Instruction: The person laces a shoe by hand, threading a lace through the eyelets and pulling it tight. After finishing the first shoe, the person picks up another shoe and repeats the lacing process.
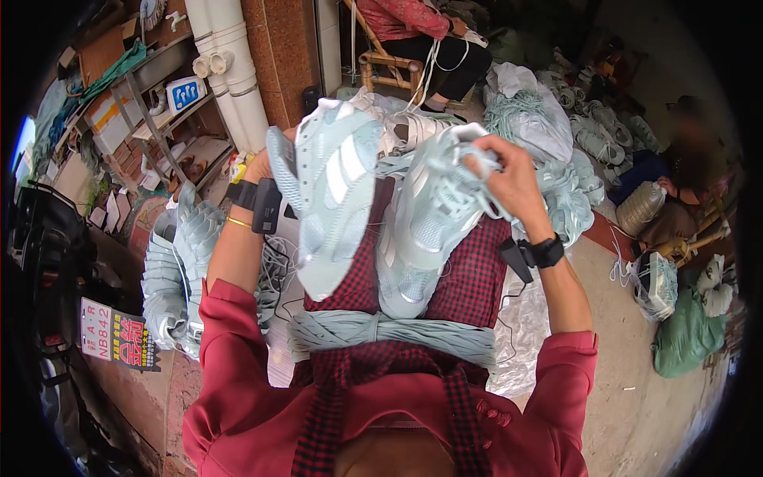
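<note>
On the left, a pale blue-green shoe upper [338,191] with white side stripes is held up over my lap by my left hand [258,168]. That hand's fingers are mostly hidden behind the upper. A second, matching shoe upper [413,230] rests against my checked apron [469,282], toe toward me. My right hand [513,176] pinches at its collar, where a pale shoelace [465,179] runs through the eyelets in loose loops. A thick bundle of pale shoelaces [397,330] lies across my lap.
Nested shoe uppers [171,274] stand by my left arm. More uppers [568,195] and a white sack [532,119] lie ahead right. A seated person [405,32] handles white laces ahead; another person sits far right. White pipes [234,79] rise at left; a green bag [690,342] lies right.
</note>
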A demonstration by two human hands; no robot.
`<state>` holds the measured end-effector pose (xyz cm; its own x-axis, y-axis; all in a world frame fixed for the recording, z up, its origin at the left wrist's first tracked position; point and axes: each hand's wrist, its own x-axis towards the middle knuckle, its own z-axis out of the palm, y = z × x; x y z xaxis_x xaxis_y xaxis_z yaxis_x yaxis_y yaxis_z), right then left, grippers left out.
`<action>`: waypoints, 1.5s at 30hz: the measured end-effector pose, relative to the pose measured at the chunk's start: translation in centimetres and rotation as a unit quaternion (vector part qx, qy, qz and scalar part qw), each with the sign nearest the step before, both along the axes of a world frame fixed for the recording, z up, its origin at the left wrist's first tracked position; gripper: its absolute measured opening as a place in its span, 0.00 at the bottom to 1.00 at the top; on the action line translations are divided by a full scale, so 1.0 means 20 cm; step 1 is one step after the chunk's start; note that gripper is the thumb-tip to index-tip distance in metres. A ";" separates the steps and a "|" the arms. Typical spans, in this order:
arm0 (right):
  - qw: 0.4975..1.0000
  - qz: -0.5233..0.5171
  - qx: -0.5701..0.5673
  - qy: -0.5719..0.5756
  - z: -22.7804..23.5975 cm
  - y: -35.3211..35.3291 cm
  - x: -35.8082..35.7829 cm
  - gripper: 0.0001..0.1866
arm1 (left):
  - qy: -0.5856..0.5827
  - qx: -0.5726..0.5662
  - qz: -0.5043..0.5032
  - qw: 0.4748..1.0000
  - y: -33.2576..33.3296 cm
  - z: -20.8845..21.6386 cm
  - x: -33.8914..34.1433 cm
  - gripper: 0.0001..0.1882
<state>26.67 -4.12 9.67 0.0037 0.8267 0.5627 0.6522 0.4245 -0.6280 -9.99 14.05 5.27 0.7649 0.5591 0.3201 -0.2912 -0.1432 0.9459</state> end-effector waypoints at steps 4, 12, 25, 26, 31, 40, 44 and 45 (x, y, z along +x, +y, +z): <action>0.988 0.054 0.016 -0.144 -0.20 0.04 -0.25 0.12 | 0.059 -0.073 0.046 0.995 -0.16 0.19 0.26 0.25; 0.987 0.150 -0.055 0.018 -0.21 -0.09 -0.13 0.16 | 0.216 -0.046 0.029 0.975 -0.09 0.19 0.59 0.25; 0.975 0.103 -0.187 -0.068 -0.10 -0.23 -0.17 0.38 | 0.447 0.318 0.130 0.826 -0.30 0.07 0.78 0.34; 0.974 0.098 -0.195 -0.054 -0.13 -0.24 -0.17 0.44 | 0.493 0.310 0.136 0.802 -0.29 0.09 0.77 0.28; 0.985 0.071 -0.145 -0.057 -0.16 -0.23 -0.14 0.47 | 0.187 0.372 0.269 0.869 -0.44 0.18 0.66 0.30; 0.941 0.182 -0.284 -0.030 -0.06 -0.07 0.03 0.24 | 0.246 0.406 0.152 0.867 -0.58 0.10 0.62 0.42; 0.926 0.230 -0.298 0.029 -0.08 -0.06 0.05 0.22 | 0.231 0.406 0.215 0.858 -0.64 0.05 0.65 0.39; 0.926 0.247 -0.283 0.028 -0.09 -0.05 0.06 0.22 | 0.245 0.397 0.235 0.853 -0.65 0.06 0.66 0.38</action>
<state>27.89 -5.12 7.88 -0.4377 0.8978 0.0488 0.4264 0.2551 -0.8678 3.29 1.03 6.46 0.6666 0.5967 0.4468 0.3764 -0.7867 0.4892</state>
